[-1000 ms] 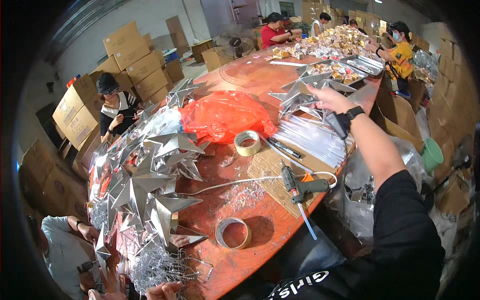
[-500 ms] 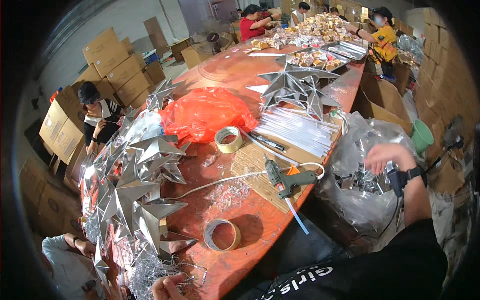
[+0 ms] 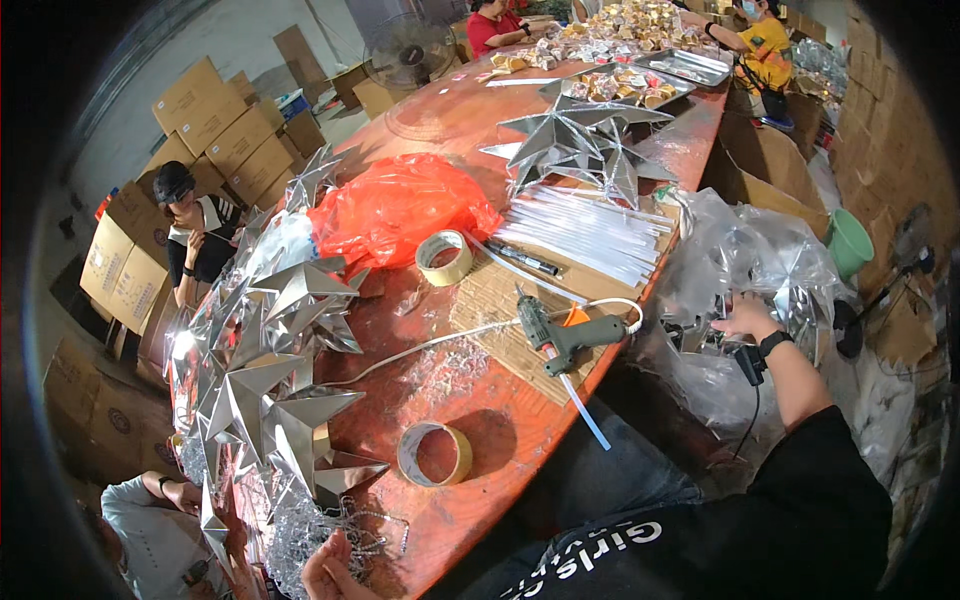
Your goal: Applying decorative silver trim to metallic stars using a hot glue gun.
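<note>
My right hand (image 3: 748,316) reaches into a large clear plastic bag (image 3: 700,375) beside the table. Its thumb and fingers look apart over shiny silver pieces, partly hidden by the plastic. My left hand (image 3: 335,568) shows at the lower edge, loosely curled with fingers apart and nothing visible in them. Next to it lies a tangle of silver bead strands (image 3: 310,535). Silver folded stars (image 3: 240,405) are heaped along the table's left side. A dark green glue gun (image 3: 565,335) with a clear glue stick in it rests on cardboard (image 3: 485,310).
Two tape rolls (image 3: 433,455), a marker (image 3: 528,261), a red plastic bag (image 3: 395,210) and white sticks (image 3: 585,235) lie on the red table (image 3: 400,545). More silver stars (image 3: 570,140) stand farther back. A green bucket (image 3: 848,245) is at right. Several people work around the table.
My right hand has moved down and slightly left, from above the plastic bag to among the silver pieces. My left hand stays by the bead strands. The view has tilted slightly.
</note>
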Available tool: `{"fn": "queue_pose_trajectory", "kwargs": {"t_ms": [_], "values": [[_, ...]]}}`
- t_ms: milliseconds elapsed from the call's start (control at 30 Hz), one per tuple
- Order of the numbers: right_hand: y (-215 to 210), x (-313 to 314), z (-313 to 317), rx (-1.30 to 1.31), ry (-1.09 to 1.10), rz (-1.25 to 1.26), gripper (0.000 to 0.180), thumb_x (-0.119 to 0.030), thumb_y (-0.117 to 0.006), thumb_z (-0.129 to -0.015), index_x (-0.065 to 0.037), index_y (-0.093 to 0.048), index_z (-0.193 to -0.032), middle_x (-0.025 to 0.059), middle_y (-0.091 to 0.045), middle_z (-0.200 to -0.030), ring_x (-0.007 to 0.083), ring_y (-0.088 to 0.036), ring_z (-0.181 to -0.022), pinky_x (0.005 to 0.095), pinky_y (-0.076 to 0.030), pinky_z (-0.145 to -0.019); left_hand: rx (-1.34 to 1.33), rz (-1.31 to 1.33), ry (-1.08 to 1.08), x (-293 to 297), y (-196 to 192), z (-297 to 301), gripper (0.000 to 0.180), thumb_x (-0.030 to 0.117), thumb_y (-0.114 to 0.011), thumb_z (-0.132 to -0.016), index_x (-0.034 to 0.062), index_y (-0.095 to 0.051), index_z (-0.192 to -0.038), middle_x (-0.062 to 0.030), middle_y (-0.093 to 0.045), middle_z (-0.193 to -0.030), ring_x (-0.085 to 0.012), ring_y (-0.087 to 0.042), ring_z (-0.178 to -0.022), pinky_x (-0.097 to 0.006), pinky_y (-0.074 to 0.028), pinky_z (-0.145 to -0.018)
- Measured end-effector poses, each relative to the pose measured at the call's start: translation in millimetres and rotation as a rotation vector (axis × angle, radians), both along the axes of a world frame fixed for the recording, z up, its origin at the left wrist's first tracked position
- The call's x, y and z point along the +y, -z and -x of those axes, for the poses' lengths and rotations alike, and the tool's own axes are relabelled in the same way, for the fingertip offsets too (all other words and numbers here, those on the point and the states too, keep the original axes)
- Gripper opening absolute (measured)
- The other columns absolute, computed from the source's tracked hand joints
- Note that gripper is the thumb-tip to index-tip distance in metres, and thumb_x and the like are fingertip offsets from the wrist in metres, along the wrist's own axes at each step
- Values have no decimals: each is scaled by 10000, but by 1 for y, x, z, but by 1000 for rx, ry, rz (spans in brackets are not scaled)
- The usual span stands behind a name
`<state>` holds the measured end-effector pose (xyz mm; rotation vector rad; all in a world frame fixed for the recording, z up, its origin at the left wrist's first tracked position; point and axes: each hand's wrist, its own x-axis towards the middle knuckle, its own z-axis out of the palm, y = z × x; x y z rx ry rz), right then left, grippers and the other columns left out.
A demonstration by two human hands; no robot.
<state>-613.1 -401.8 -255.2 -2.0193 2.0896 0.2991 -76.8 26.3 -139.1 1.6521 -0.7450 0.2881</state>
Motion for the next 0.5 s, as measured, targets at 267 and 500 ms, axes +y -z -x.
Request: {"fn": "queue_pose_trajectory", "kwargs": {"t_ms": [267,500], "values": [[21,-13,28,-257,408,-114,1263,-443,-822,-553,-91,-68,-1504,292,-193,-1491,426,-226,-1373,440,-285,-1092,179,20,68,-16,-25,39,142,33,-538,-933,-41,-602,-1036,-195,-678,-893,-221,-648,-737,-290,-532,-651],[-41,4,12,-202,177,-274,854,-214,-804,-512,121,-443,-1210,181,-659,-792,250,-642,-661,362,-506,-570,359,133,385,30,15,8,176,58,-482,-961,-36,-600,-1054,-171,-644,-817,-191,-605,-619,-250,-489,-544]]}}
